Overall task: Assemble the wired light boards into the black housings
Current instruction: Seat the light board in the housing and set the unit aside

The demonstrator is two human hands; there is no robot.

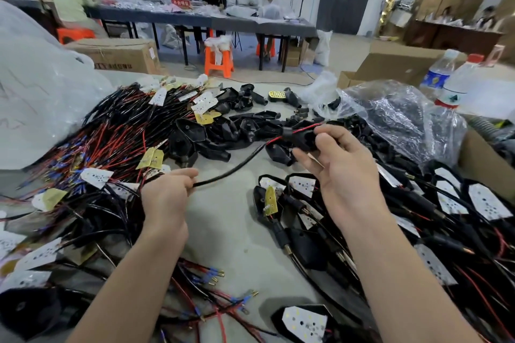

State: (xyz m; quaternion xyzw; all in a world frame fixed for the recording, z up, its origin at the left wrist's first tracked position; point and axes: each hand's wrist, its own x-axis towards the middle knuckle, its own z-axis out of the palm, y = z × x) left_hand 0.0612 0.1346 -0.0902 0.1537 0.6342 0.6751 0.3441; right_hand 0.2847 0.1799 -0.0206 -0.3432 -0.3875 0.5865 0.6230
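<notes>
Black housing [299, 139] pinched in raised right hand [343, 172].

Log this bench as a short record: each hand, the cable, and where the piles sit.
left hand: pinches the black cable
right hand: grips a black housing above the table
cable path: slopes up from left hand into the housing, red wire showing there
wired light boards: heap at left
empty housings: heap at centre, behind the hands
housings with boards: heap at right

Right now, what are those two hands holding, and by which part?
Right hand grips a black housing by its body; left hand pinches its black cable.
</notes>
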